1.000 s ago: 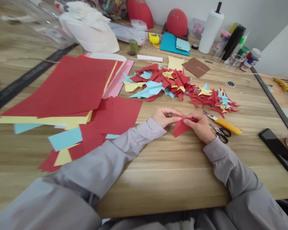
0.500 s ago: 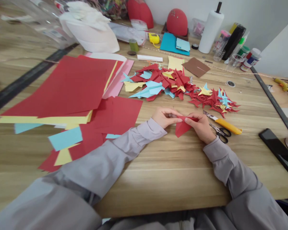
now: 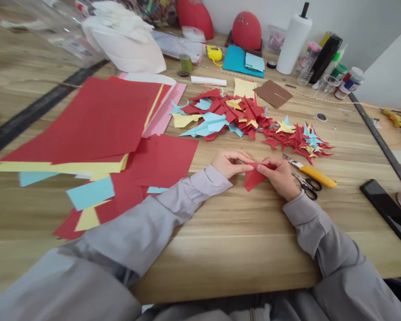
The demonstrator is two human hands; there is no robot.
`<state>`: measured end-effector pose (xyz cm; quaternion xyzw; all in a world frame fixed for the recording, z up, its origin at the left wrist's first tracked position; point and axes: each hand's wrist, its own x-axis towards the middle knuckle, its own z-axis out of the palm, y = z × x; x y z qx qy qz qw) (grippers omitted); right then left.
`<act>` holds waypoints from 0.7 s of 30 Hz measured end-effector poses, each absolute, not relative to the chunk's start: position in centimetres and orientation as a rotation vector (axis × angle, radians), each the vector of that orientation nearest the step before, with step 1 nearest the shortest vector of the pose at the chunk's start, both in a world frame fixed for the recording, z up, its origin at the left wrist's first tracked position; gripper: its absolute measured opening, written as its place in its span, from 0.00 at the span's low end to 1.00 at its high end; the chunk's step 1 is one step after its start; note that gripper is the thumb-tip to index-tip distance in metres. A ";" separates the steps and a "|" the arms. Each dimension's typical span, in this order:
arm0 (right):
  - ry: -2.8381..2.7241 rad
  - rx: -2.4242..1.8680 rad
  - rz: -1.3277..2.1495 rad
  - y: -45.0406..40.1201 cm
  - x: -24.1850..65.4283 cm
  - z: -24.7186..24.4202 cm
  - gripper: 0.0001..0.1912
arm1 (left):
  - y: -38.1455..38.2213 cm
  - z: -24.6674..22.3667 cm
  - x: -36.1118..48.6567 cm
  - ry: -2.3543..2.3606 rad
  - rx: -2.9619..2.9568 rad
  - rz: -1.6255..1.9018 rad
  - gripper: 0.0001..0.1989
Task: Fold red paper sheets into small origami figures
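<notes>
The red paper has shifted slightly over the last second: its hanging flap shows narrower than it did, and the right thumb sits a touch further right along it, while over the latest half second almost nothing moves. I read this as a small adjustment to a fold and then a pause to steady it, with the piece still being worked rather than finished. The left hand has a narrow grip, thumb and fingers pinching the paper's upper left part; the right hand pinches its upper right part just as closely, so the paper is held between the two, the flap pointing down toward the near part of the worktop. The scissors and yellow cutter lie just beside the right hand, with a heap of folded pieces beyond both hands.
</notes>
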<state>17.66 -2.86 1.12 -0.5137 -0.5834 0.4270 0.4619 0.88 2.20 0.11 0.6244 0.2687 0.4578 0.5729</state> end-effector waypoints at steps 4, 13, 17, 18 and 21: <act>-1.451 -1.314 1.027 -3.0 17.6 1.4 0.12 | 2.2 0.0 0.8 0.634 1.487 1.073 0.10; -1.414 -1.289 1.062 -2.9 17.6 1.3 0.14 | 2.2 0.0 0.8 0.690 1.500 1.044 0.12; -1.418 -1.300 1.068 -2.9 17.7 1.2 0.14 | 2.2 0.0 0.7 0.674 1.536 1.057 0.11; -1.422 -1.307 1.071 -2.9 17.7 1.2 0.13 | 2.2 0.1 0.7 0.665 1.551 1.055 0.11; -1.437 -1.307 1.078 -3.0 17.7 1.5 0.13 | 2.0 0.3 0.7 0.648 1.584 1.030 0.10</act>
